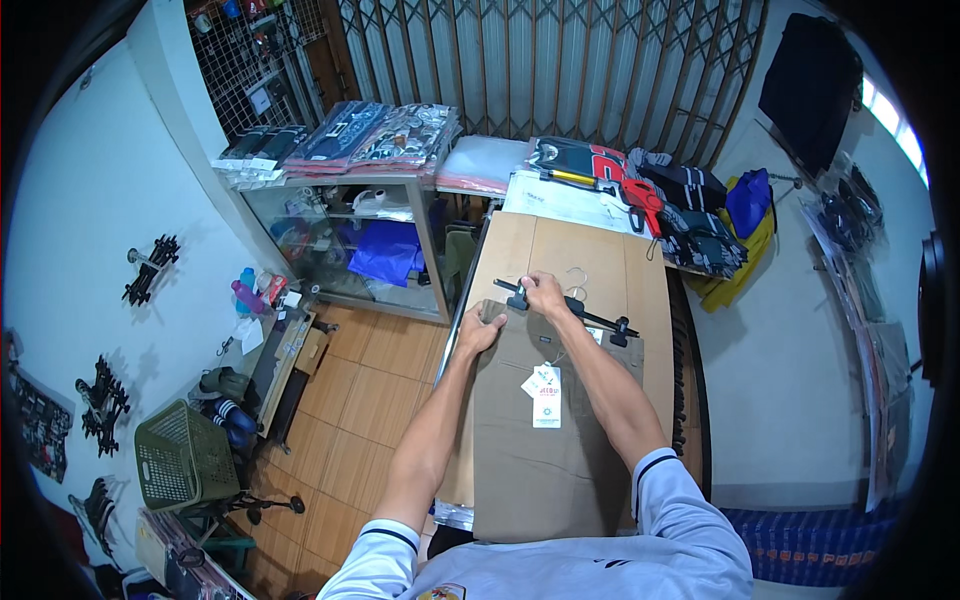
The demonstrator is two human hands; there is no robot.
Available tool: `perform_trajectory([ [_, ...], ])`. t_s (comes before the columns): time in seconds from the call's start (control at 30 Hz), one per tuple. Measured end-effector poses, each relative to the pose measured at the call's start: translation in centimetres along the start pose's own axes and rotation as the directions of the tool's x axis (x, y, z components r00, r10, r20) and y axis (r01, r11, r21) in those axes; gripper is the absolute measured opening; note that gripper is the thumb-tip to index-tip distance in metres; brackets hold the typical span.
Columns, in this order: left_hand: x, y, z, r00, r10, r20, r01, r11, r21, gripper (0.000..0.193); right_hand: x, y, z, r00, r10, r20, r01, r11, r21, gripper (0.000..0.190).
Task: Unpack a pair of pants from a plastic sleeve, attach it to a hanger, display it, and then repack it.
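Folded brown trousers (540, 465) lie on a table topped with brown cardboard (502, 255). A black clip hanger (589, 313) with a metal hook slants across their upper edge. My right hand (543, 294) grips the hanger's left clip, between thumb and fingers. At the trousers' upper left corner, my left hand (481, 330) pinches the cloth. The hanger's right clip (620, 332) is by the upper right corner; whether it grips the cloth is unclear. White hang tags (547, 397) with writing rest on the trousers.
Beyond the cardboard are a red tagging or tape tool (643, 201), a yellow and black tool (574, 178) and folded garments (697, 232). A glass display case (349, 247) with packaged clothes on top stands at the back left. A green plastic basket (184, 457) stands lower left.
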State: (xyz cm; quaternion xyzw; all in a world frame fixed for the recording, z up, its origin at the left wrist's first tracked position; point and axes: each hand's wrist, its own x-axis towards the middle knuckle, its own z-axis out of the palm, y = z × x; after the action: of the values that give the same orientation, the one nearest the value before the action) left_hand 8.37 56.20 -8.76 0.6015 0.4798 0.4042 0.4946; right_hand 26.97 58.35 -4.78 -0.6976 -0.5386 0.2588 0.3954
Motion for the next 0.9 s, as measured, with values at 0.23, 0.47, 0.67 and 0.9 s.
perform_trajectory([
  [0.23, -0.3, 0.4, -0.3, 1.000, -0.023, 0.001, 0.023, 1.000, 0.002, 0.034, -0.4, -0.6, 0.3, 0.999, 0.038, -0.031, -0.038, 0.999, 0.026, 0.022],
  [0.47, 0.1, -0.7, -0.8, 0.993, 0.031, -0.117, -0.034, 0.999, -0.027, 0.033, -1.4, -0.8, 1.5, 0.997, -0.008, 0.073, 0.007, 1.000, 0.008, 0.024],
  [0.67, -0.2, -0.3, 0.0, 0.985, 0.038, -0.169, -0.039, 0.999, 0.000, 0.032, -2.8, -0.2, 1.1, 0.991, -0.108, 0.082, 0.116, 0.989, -0.094, 0.026],
  [0.9, -0.1, -1.2, -0.7, 0.967, 0.127, -0.220, -0.095, 0.984, 0.152, 0.036, -7.5, -2.0, -2.5, 0.916, -0.394, -0.080, 0.388, 0.918, -0.079, 0.040],
])
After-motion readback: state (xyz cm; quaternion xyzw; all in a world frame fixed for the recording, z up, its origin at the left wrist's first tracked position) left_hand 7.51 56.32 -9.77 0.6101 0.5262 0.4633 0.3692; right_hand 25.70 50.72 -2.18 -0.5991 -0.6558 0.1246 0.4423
